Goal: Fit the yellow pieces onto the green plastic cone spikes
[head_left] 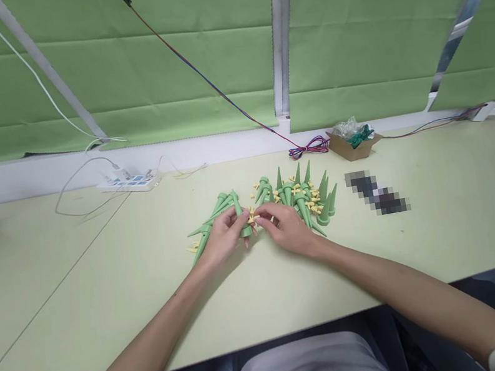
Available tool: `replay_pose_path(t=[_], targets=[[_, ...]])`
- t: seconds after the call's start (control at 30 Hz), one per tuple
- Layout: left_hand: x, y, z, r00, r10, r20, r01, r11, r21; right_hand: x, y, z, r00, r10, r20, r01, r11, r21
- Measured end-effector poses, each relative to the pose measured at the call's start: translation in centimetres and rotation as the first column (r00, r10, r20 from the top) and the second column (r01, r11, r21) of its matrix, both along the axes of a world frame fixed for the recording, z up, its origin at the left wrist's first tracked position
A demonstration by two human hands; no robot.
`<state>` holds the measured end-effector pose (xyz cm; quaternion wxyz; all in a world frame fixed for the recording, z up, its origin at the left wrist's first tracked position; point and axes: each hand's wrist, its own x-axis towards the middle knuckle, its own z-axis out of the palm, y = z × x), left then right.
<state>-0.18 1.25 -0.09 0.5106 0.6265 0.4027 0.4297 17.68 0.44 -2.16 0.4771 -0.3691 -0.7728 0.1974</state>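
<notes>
1. Pale grey garment (309, 368) at the lower edge, nearest the camera, over the person's lap; two bare forearms reach forward above it.
2. Left hand (223, 240), resting on the worktop (103, 285) at centre; fingers closed around a green cone spike (240, 215), which stands roughly upright with its wide end low by the fingertips.
3. Right hand (285, 226), just beside the left, fingertips meeting it; fingers pinched narrow on a small yellow clip (252, 215) at the spike's wide end. Whether the clip is seated on the spike cannot be told.
4. Left heap of green spikes (209, 223), lying flat behind and under the left hand, points toward the left; a few yellow pieces at its near end.
5. Right heap of green spikes (308, 194), just behind the right hand, many points upward, yellow pieces scattered among them.
6. Pixelated dark strip (376, 192), right of the right heap, contents unreadable.
7. Small cardboard box (354, 143), at the worktop's far edge, holding clear wrapping and green items.
8. White power strip (128, 182), far left, with white cable.
9. Red-and-blue wire (308, 149), coiled beside the box, running up the green backdrop (166, 98).
</notes>
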Motion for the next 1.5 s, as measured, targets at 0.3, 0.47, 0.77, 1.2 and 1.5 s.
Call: replay_pose_path(t=[0.3, 0.47, 0.77, 1.2, 1.5], targets=[[-0.01, 0.08, -0.08, 1.0, -0.011, 0.019, 0.011, 1.0, -0.024, 0.14, -0.01, 0.22, 1.0, 0.03, 0.003, -0.03, 0.999, 0.039], [-0.07, -0.02, -0.05, 0.998, -0.014, 0.056, 0.018, 0.998, -0.058, 0.12, -0.12, 0.35, 0.999, 0.035, 0.008, -0.035, 0.999, 0.028], [0.09, -0.28, 0.23, 0.998, -0.025, 0.063, 0.029, 0.997, -0.07, 0.16, -0.13, 0.27, 1.0, 0.027, 0.01, -0.027, 1.0, 0.004], [-0.05, -0.26, 0.01, 0.997, -0.054, 0.05, 0.055, 0.998, -0.005, 0.12, -0.12, 0.37, 1.0, 0.017, 0.002, -0.017, 0.999, -0.039], [0.07, -0.37, 0.12, 0.997, -0.066, 0.033, 0.065, 0.998, 0.013, 0.07, -0.17, 0.45, 0.999, -0.023, 0.047, 0.024, 0.999, -0.039]])
